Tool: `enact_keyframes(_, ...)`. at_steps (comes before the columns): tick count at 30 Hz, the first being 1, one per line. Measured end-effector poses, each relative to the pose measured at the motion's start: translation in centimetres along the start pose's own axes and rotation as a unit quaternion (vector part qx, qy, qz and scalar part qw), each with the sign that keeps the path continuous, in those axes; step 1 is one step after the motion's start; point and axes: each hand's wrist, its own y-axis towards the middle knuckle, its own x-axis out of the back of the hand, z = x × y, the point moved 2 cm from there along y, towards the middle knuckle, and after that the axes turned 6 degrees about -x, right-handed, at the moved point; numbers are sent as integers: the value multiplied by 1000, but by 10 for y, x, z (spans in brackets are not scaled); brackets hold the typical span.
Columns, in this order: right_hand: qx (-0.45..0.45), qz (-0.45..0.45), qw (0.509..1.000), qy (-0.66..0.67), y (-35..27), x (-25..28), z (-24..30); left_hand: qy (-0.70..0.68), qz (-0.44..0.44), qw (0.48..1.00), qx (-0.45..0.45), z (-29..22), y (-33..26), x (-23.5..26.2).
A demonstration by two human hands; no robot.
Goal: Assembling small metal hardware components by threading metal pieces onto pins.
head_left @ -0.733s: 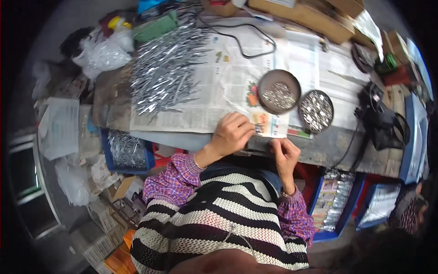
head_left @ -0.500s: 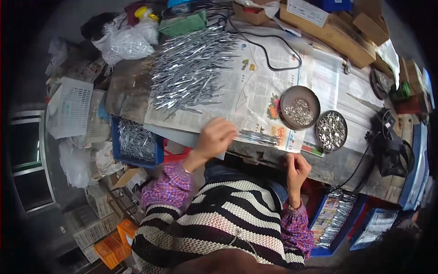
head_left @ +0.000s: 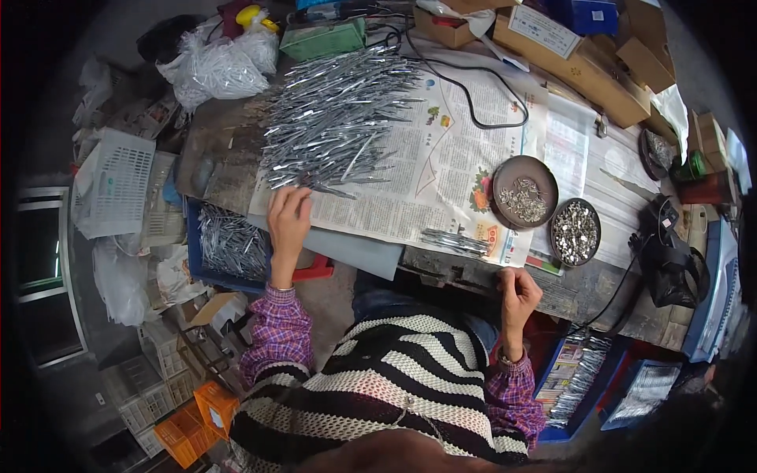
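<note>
My left hand (head_left: 289, 219) is at the near left edge of a wide pile of slim, pointed silvery metal pieces (head_left: 339, 118). Its fingers are bent together at the pile's lower end; what lies between the fingertips is too small to make out. My right hand (head_left: 519, 298) rests by the table's front edge, thumb and fingers closed, their contents hidden. Beyond it, a small row of similar metal pieces (head_left: 455, 241) lies on the newspaper (head_left: 378, 213). A brown round dish (head_left: 505, 214) holds small metal parts, and a darker dish (head_left: 574, 233) holds shiny round bits.
A blue bin (head_left: 233, 280) of metal pieces stands below the table's left side. Another blue bin (head_left: 561, 433) sits below right. Cardboard boxes (head_left: 576, 67) and a black cable (head_left: 473, 102) occupy the back. A black bag (head_left: 670, 272) lies at the right.
My left hand has moved left, from beside the small row to the near edge of the large pile. The right hand has stayed nearly still, closed.
</note>
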Motion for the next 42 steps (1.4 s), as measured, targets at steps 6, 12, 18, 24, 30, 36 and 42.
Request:
enact_keyframes(6, -3, 0, 1000, 18, -2, 1, 4, -12, 47, 996, -69, -13, 12, -23)
enact_keyframes(12, -5, -2, 1000, 25, 0, 2, 3, 0, 38, 993, -112, -29, 23, -17)
enact_keyframes(18, -110, 64, 983, 132, 2, 3, 22, -67, 13, 960, -272, -108, 35, -18)
enact_keyframes(24, -262, 281, 833, 399, -8, -8, 36, -255, 116, 861, -425, -213, 31, -51)
enact_keyframes(30, -266, 240, 834, 420, -15, 2, 10, -394, 208, 820, -358, -240, 39, -62)
enact_keyframes(36, -253, 214, 851, 408, -14, 9, 8, -436, 276, 846, -135, -212, 54, -86)
enact_keyframes(42, -245, 211, 854, 407, -15, 7, 6, -584, 268, 759, 106, -192, 58, -107)
